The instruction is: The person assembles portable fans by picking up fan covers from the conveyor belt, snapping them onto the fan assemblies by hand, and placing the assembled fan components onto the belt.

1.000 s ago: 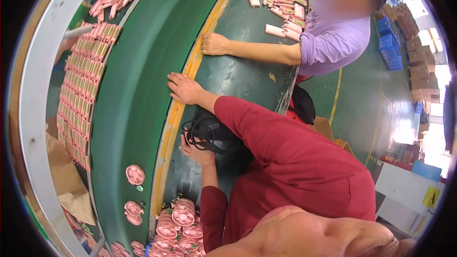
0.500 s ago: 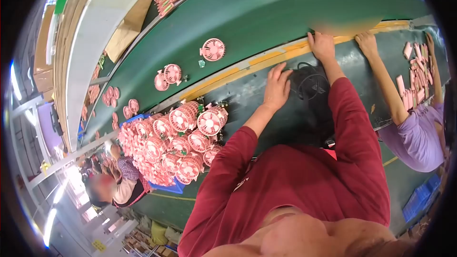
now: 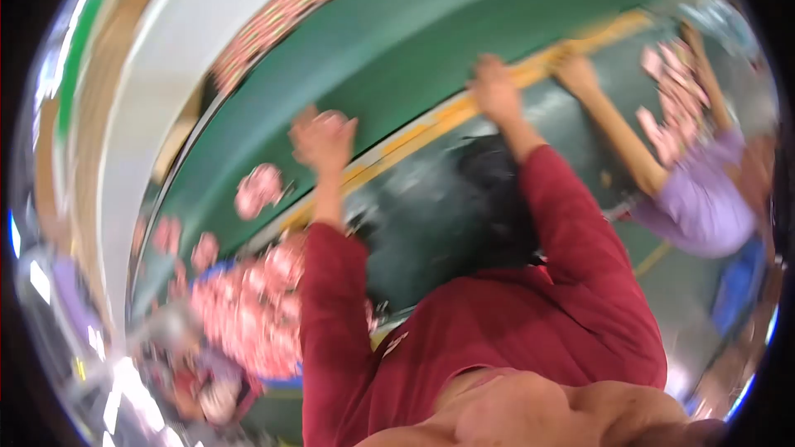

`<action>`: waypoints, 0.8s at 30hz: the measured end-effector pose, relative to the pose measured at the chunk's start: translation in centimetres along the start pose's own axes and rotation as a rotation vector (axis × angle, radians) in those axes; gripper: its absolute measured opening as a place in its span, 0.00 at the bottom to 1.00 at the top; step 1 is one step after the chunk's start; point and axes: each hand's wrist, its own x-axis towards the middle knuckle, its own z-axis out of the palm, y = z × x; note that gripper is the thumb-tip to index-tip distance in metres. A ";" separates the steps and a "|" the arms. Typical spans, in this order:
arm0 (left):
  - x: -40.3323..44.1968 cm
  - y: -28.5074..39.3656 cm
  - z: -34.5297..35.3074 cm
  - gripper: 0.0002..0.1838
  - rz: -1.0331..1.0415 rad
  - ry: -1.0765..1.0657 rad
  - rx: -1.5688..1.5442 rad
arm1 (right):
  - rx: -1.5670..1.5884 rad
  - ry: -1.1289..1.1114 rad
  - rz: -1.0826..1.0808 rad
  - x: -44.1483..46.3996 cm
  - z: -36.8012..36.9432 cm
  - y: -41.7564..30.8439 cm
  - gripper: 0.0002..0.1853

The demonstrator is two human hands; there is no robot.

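Blurred by motion, my left hand [image 3: 319,149] is over the green belt with its fingers and thumb around a pink fan [image 3: 333,122]. The hand hides most of that fan. My right hand [image 3: 497,93] is at the belt's yellow-taped edge, with fingers stretched forward and no object visible in it; it is smeared too. Farther left on the belt lie more pink fan parts [image 3: 260,190]. A large heap of pink fans [image 3: 248,306] stands left of my left forearm, in a blue crate partly hidden beneath it.
A dark work surface [image 3: 414,223] with a black item [image 3: 493,174] on it lies before me. At right, a co-worker in a purple shirt [image 3: 704,190] has arms near a pile of pink parts [image 3: 679,99]. Trays of pink parts [image 3: 290,8] line the belt's far side.
My left hand has moved left from the dark surface onto the fan on the belt. My right hand stays near the taped edge. The whole view has shifted and blurred.
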 end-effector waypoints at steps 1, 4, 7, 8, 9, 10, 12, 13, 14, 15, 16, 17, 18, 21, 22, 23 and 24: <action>0.2 -1.3 2.2 0.20 0.160 0.193 0.096 | -0.083 -0.029 -0.019 -0.2 0.3 0.0 0.22; 2.6 -7.7 9.8 0.23 0.077 0.277 -0.310 | 0.030 0.023 0.062 -0.4 0.3 -0.2 0.23; 3.5 -8.5 4.6 0.33 0.022 0.180 0.122 | 0.090 0.028 0.108 -0.1 -0.6 -0.4 0.23; 3.6 -12.2 5.7 0.35 0.059 0.307 0.043 | 0.095 0.033 0.097 0.0 -0.6 -0.4 0.23; 3.1 -14.8 5.4 0.35 -0.058 0.260 0.099 | 0.089 0.034 0.104 0.1 -0.9 -0.6 0.23; 2.8 -18.3 5.7 0.34 -0.112 0.241 0.197 | 0.091 0.037 0.106 0.2 -1.4 -0.8 0.23; 1.0 -23.9 6.2 0.38 -0.240 0.241 0.404 | 0.068 0.048 0.114 0.1 -1.5 -0.9 0.23; 0.4 -26.8 6.8 0.41 -0.349 0.174 0.452 | 0.078 0.040 0.116 0.2 -1.3 -0.8 0.23; -0.1 -29.2 7.3 0.43 -0.545 0.111 0.397 | 0.086 0.027 0.122 0.0 -1.3 -0.7 0.23; -0.5 -31.0 7.8 0.46 -0.739 0.042 0.342 | 0.076 0.005 0.124 0.0 -1.2 -0.7 0.23; -0.6 -32.2 7.9 0.48 -0.879 -0.067 0.255 | 0.070 -0.001 0.135 0.0 -1.1 -0.6 0.23; -0.6 -33.6 7.8 0.50 -1.014 -0.180 0.172 | 0.079 0.002 0.132 -0.1 -1.1 -0.6 0.24; -0.6 -35.8 8.5 0.52 -1.075 -0.416 -0.164 | 0.087 0.007 0.125 0.0 -1.1 -0.6 0.24; -1.5 -36.7 9.6 0.56 -0.749 -0.445 -0.506 | 0.073 0.014 0.132 0.1 -1.0 -0.7 0.24; -1.7 -34.8 10.1 0.56 -0.747 -0.449 -0.505 | 0.067 0.020 0.126 0.1 -1.1 -0.7 0.24; -1.1 -33.5 9.5 0.55 -0.728 -0.427 -0.411 | 0.065 0.019 0.127 0.1 -1.1 -0.7 0.24; -2.2 -32.3 6.3 0.53 -0.707 -0.405 -0.316 | 0.053 0.026 0.116 0.0 -1.1 -0.8 0.24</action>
